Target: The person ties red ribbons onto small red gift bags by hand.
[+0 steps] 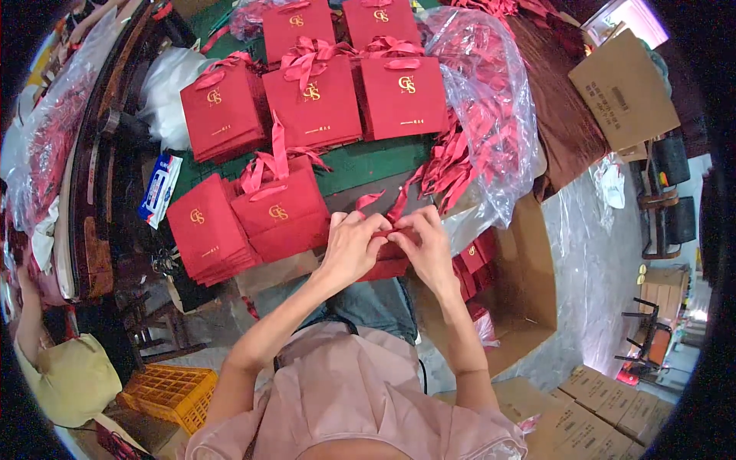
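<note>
Close in front of me, my left hand (353, 244) and my right hand (424, 244) meet with pinched fingertips on a red ribbon (398, 205). Its loose end curls up beyond the fingers. Below them, a red paper gift bag (386, 270) shows only in part; the hands cover its upper edge. Left of my left hand lie a stack of red bags with ribbon handles (280, 211) and a stack of red bags whose tops show no ribbon (208, 230). A loose bunch of red ribbons (452, 165) lies beyond my right hand.
More stacked red bags (314, 103) stand on the green table surface (349, 170). Clear plastic (491, 100) covers ribbons at the right. An open cardboard box (529, 284) with red bags inside stands beside my right arm. A blue-white packet (159, 190) lies at the left.
</note>
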`<action>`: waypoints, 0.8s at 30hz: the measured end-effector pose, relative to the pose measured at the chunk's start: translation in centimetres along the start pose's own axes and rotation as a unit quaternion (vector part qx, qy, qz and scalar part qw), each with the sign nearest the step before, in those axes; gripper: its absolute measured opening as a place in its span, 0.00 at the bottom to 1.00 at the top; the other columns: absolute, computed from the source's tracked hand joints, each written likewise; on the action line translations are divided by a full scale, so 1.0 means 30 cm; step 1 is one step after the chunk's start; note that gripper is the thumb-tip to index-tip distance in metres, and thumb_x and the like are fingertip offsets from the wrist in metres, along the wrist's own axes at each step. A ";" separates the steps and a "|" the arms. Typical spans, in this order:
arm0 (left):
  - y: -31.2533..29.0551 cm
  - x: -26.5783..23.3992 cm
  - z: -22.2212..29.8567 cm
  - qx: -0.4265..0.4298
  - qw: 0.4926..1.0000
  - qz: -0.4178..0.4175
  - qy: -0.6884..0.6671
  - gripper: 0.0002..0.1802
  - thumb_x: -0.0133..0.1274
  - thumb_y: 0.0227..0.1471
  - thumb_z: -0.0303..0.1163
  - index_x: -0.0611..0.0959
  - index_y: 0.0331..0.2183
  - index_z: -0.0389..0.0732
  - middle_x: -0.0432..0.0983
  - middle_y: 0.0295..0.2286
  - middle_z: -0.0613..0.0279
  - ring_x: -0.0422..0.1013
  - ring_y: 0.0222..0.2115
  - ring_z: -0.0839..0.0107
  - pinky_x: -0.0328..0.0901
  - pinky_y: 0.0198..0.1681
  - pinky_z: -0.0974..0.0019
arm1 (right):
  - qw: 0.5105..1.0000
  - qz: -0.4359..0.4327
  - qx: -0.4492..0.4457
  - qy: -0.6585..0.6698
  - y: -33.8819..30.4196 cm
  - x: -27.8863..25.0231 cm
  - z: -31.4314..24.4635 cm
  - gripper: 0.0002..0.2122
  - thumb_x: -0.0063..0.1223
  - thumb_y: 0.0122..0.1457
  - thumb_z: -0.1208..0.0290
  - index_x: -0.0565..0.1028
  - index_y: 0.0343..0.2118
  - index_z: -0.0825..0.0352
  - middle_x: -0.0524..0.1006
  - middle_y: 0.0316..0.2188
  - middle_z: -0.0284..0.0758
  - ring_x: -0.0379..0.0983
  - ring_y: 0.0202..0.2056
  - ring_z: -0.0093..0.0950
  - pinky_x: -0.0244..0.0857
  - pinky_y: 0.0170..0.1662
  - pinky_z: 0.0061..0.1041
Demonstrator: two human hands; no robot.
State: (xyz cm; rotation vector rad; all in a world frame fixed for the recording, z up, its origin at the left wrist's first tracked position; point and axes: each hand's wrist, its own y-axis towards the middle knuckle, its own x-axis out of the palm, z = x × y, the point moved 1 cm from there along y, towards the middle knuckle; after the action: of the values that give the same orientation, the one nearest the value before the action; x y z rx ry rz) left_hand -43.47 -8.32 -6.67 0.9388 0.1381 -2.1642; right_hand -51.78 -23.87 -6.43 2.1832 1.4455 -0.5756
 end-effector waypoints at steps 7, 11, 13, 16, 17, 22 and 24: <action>-0.031 0.033 0.077 0.038 0.998 0.010 0.040 0.10 0.61 0.47 0.27 0.80 0.34 0.46 0.80 0.27 0.67 0.70 0.33 0.65 0.57 0.43 0.58 | 0.990 -0.127 0.031 -0.044 0.046 -0.127 0.009 0.10 0.59 0.57 0.65 0.81 0.31 0.68 0.74 0.28 0.43 0.74 0.32 0.44 0.67 0.35 0.37; -0.050 0.059 0.077 0.117 0.986 0.032 0.115 0.09 0.59 0.48 0.28 0.80 0.35 0.46 0.79 0.26 0.69 0.69 0.32 0.68 0.56 0.44 0.58 | 0.976 -0.199 0.024 -0.079 0.079 -0.143 0.034 0.09 0.60 0.53 0.64 0.82 0.30 0.65 0.76 0.28 0.42 0.75 0.32 0.44 0.67 0.36 0.39; -0.050 0.062 0.080 0.126 0.983 0.032 0.133 0.09 0.60 0.48 0.30 0.80 0.35 0.46 0.79 0.26 0.68 0.69 0.32 0.68 0.55 0.45 0.58 | 0.966 -0.251 0.007 -0.063 0.097 -0.147 0.048 0.09 0.60 0.52 0.64 0.82 0.28 0.65 0.78 0.27 0.42 0.76 0.31 0.42 0.68 0.35 0.37; -0.047 0.060 0.083 0.109 0.987 0.054 0.109 0.08 0.60 0.48 0.32 0.80 0.33 0.47 0.78 0.26 0.68 0.68 0.32 0.68 0.55 0.45 0.59 | 0.973 -0.219 0.074 0.015 0.093 -0.105 0.069 0.09 0.62 0.50 0.66 0.82 0.27 0.66 0.78 0.25 0.40 0.77 0.29 0.35 0.68 0.35 0.33; -0.038 0.050 0.090 0.099 0.990 0.055 0.087 0.08 0.62 0.47 0.34 0.79 0.31 0.47 0.77 0.26 0.68 0.69 0.31 0.67 0.55 0.44 0.58 | 0.976 -0.184 0.107 0.042 0.084 -0.091 0.081 0.09 0.63 0.49 0.66 0.82 0.27 0.67 0.78 0.25 0.39 0.77 0.29 0.33 0.68 0.35 0.31; -0.026 0.027 0.065 0.074 0.993 0.071 0.059 0.10 0.65 0.45 0.35 0.79 0.29 0.47 0.77 0.24 0.69 0.69 0.29 0.67 0.56 0.42 0.59 | 0.985 -0.127 0.107 0.044 0.078 -0.060 0.027 0.09 0.64 0.47 0.68 0.82 0.26 0.68 0.74 0.23 0.37 0.74 0.25 0.30 0.65 0.32 0.30; -0.020 0.021 0.056 0.048 0.998 0.042 0.029 0.10 0.65 0.44 0.34 0.79 0.28 0.47 0.77 0.23 0.69 0.69 0.29 0.67 0.56 0.43 0.59 | 0.985 -0.123 0.110 0.042 0.075 -0.055 0.030 0.09 0.63 0.47 0.68 0.82 0.26 0.68 0.73 0.23 0.37 0.73 0.25 0.30 0.65 0.32 0.30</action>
State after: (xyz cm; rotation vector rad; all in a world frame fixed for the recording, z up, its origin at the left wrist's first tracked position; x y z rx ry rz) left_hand -45.15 -8.89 -5.98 1.0425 0.0231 -2.0832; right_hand -50.38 -26.39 -5.91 2.2323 1.7884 -0.7691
